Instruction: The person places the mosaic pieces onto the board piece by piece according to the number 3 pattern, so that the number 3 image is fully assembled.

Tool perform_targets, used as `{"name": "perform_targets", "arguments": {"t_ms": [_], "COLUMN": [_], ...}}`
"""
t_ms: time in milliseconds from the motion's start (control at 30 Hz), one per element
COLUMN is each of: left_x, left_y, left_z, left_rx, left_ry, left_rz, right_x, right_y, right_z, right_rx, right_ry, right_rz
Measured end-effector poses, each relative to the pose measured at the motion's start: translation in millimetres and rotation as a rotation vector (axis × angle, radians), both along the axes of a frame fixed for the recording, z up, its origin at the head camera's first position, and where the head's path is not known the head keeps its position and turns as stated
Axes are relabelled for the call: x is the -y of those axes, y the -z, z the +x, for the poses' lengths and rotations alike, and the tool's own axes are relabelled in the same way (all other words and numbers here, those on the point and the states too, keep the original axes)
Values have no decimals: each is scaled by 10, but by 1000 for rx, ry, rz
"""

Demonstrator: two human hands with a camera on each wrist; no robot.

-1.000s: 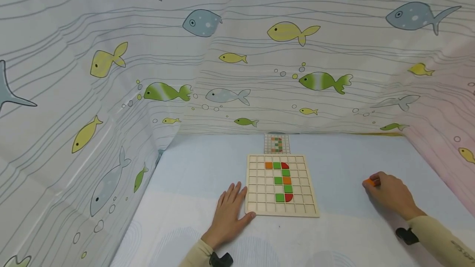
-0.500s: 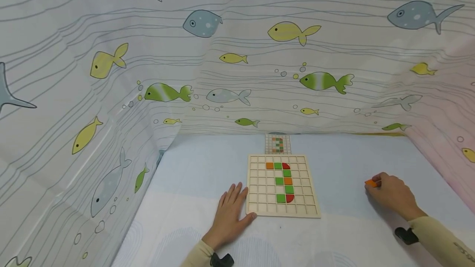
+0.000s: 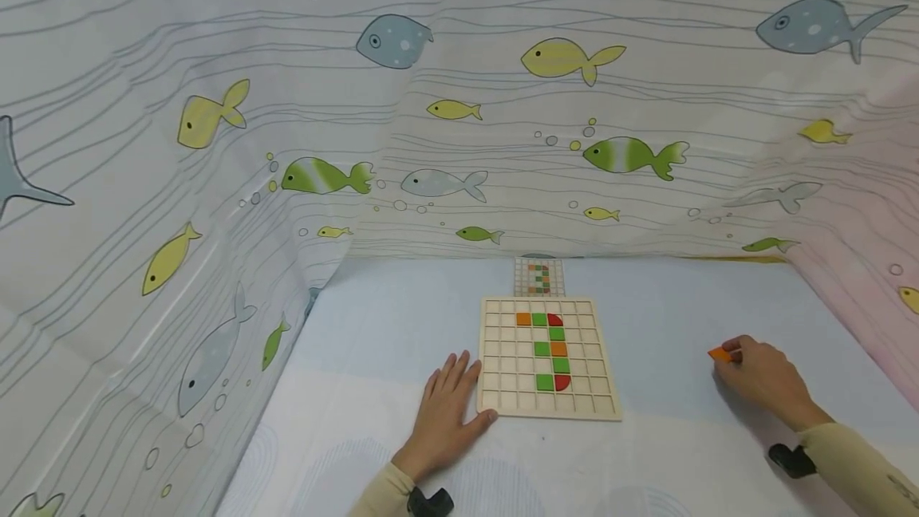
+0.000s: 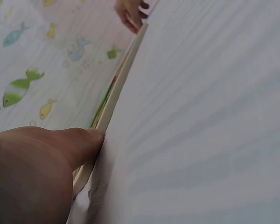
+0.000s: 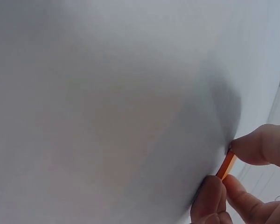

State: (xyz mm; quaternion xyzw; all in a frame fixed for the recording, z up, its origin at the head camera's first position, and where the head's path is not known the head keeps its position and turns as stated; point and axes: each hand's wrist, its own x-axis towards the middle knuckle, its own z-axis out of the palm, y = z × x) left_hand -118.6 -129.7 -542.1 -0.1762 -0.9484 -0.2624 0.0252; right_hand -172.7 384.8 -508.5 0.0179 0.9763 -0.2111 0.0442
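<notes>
A wooden grid board (image 3: 510, 401) lies on the table with orange, green and red tiles set in some of its squares. My left hand (image 3: 447, 415) rests at the board's left front corner, fingers straight; in the left wrist view its thumb (image 4: 86, 142) touches the board's edge (image 4: 117, 91). Off to the right of the board, my right hand (image 3: 767, 380) pinches an orange tile (image 3: 719, 354). The right wrist view has this orange tile (image 5: 227, 164) between thumb and fingertips, low over the cloth.
Behind the board a small pattern card (image 3: 540, 278) shows a similar tile layout. A pale blue and white cloth (image 3: 402, 301) covers the table. Fish-printed sheets (image 3: 502, 134) rise at the back and along both sides.
The right hand has shifted very slightly right in the head view, still holding the orange tile. The left hand and the board's tiles stay as they were.
</notes>
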Motion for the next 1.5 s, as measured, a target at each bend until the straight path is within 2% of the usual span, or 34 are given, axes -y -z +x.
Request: {"name": "perform_targets", "arguments": {"t_ms": [200, 600, 767, 933, 1100, 1200, 1367, 1500], "left_x": [0, -2, -9, -5, 0, -2, -11, -5], "left_y": [22, 25, 10, 14, 20, 14, -1, 9], "left_z": [-8, -19, -9, -8, -6, -1, 10, 5], "left_rx": [-1, -1, -2, -6, -12, -12, -7, -10], "left_ry": [2, -7, -4, -4, -2, 0, 0, -1], "left_rz": [2, -7, 2, 0, -1, 4, 8, 4], "right_x": [-3, 54, 57, 101, 260, 390, 593, 744], "right_y": [7, 118, 145, 112, 77, 41, -54, -105], "right_z": [7, 68, 88, 53, 26, 8, -15, -43], "right_rx": [-24, -246, -253, -247, -330, -346, -316, -337], "right_ry": [-19, -149, -167, -186, -232, -254, -272, -312], "right_rz": [6, 90, 89, 79, 95, 89, 76, 89]}}
